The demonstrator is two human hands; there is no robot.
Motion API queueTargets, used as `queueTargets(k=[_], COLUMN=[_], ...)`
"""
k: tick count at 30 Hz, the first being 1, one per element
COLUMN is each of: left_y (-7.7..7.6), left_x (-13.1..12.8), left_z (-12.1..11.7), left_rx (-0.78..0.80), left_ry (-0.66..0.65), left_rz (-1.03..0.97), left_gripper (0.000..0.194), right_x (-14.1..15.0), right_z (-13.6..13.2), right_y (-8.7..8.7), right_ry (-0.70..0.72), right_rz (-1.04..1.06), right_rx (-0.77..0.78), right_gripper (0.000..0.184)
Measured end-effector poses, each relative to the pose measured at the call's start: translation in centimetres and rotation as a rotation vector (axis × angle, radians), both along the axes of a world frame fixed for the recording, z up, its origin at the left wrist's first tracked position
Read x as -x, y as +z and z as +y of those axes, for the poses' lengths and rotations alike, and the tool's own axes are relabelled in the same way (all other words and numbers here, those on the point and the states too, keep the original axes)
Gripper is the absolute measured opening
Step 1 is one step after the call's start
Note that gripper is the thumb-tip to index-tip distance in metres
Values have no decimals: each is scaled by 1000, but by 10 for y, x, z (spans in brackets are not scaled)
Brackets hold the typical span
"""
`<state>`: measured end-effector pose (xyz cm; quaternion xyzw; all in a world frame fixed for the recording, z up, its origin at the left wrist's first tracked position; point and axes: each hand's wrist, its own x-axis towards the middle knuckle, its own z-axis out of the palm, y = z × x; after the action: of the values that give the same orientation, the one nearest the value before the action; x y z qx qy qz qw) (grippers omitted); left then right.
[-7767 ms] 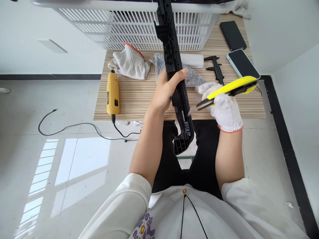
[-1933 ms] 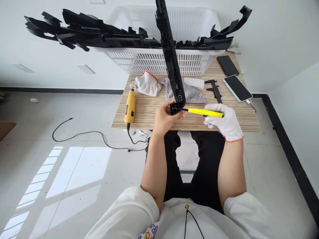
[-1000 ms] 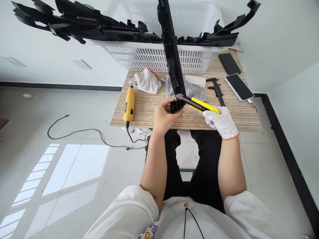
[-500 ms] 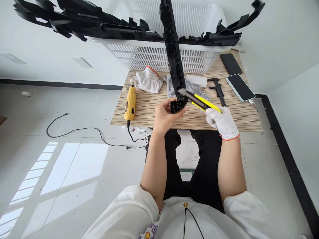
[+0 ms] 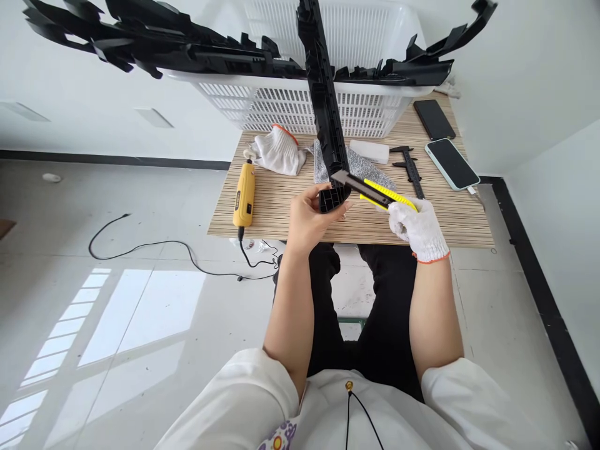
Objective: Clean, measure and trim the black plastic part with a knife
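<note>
My bare left hand (image 5: 309,215) grips the near end of a long black plastic trim piece (image 5: 327,119), whose inner side shows ribs and clips. The piece runs away from me over the table and past the basket's rim; its far end is out of view. My right hand (image 5: 417,228), in a white knit glove with an orange cuff, is closed around a yellow and black utility knife (image 5: 382,192). The knife's blade points left and lies at the edge of the trim piece, just above my left fingers. Whether the blade touches the plastic I cannot tell.
A white plastic basket (image 5: 262,103) at the back carries more black trim pieces (image 5: 201,59) across its top. On the wooden table (image 5: 281,219) lie a yellow rotary tool (image 5: 244,194), a spare glove (image 5: 279,152), a grey cloth (image 5: 370,169), a white box (image 5: 370,150), a caliper (image 5: 411,172) and two phones (image 5: 452,164).
Since the oldest frame, my left hand has shifted from the trim piece's middle to its near end, now above the table. Over the last second the knife's blade has moved only slightly along the edge.
</note>
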<state>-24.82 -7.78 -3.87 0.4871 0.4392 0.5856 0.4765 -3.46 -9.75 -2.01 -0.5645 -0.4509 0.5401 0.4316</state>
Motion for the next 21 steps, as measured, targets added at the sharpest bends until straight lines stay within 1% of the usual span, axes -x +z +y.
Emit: queueTargets(k=[2, 3, 6, 9, 12, 13, 16, 19, 21], left_y=[0, 0, -1, -1, -1, -1, -1, -1, -1], left_x=[0, -1, -1, -1, -1, 0, 0, 0, 0], left_z=[0, 0, 1, 1, 1, 1, 1, 2, 2], left_rx=[-6, -8, -9, -13, -1, -3, -21, -14, -20], left_ry=[-1, -4, 1, 5, -3, -5, -7, -1, 5], left_rz=[8, 15, 10, 6, 14, 20, 36, 23, 13], left_gripper=[41, 41, 39, 41, 39, 38, 40, 36, 39], right_x=[0, -1, -2, -2, -2, -2, -1, 0, 1], right_z=[1, 1, 2, 2, 1, 1, 1, 1, 1], right_y=[-1, -2, -4, -3, -2, -2, -2, -1, 0], right_ry=[50, 54, 6, 86, 15, 16, 83, 19, 60], right_rz=[7, 12, 35, 37, 37, 36, 30, 25, 24], right_rx=[15, 11, -20, 24, 14, 10, 34, 30, 45], right_gripper=[22, 23, 27, 26, 26, 26, 24, 22, 20])
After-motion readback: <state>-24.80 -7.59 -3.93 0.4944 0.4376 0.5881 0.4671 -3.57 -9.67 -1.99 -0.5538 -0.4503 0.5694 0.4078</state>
